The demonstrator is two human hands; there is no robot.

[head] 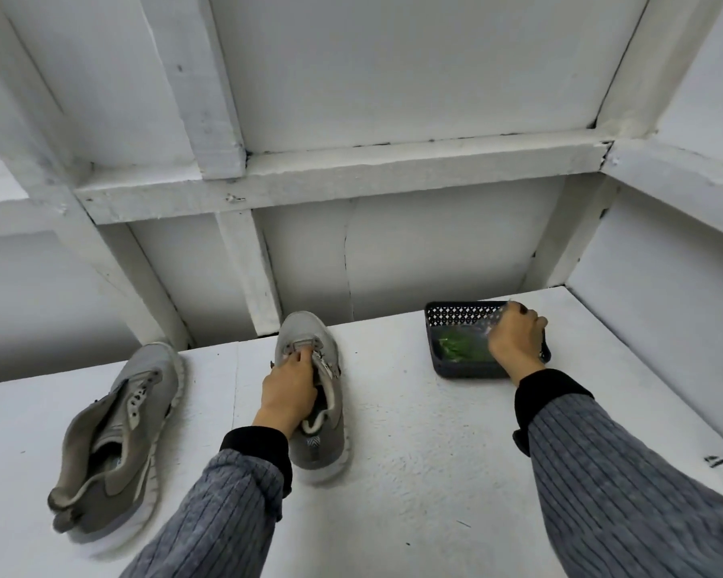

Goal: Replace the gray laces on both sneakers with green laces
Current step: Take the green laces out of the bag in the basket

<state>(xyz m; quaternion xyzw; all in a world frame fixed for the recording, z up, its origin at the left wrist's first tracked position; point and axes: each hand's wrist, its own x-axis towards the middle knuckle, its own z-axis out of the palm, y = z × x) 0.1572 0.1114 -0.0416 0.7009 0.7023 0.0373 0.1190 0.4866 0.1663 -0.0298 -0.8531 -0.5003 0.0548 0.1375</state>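
Bench carried two gray sneakers, laces gone from both, toes pointing away, long axes front-to-back. Left sneaker lay tipped sideways. Middle sneaker upright, left hand fingers gripping tongue. Basket held green laces, bagged; right hand fingers pinching bag. Relacing not begun.

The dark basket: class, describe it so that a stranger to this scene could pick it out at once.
On the white table, look to the far right, near the wall. The dark basket sits there under the right hand. Unlike the two gray sneakers, it is a perforated tray holding green laces.
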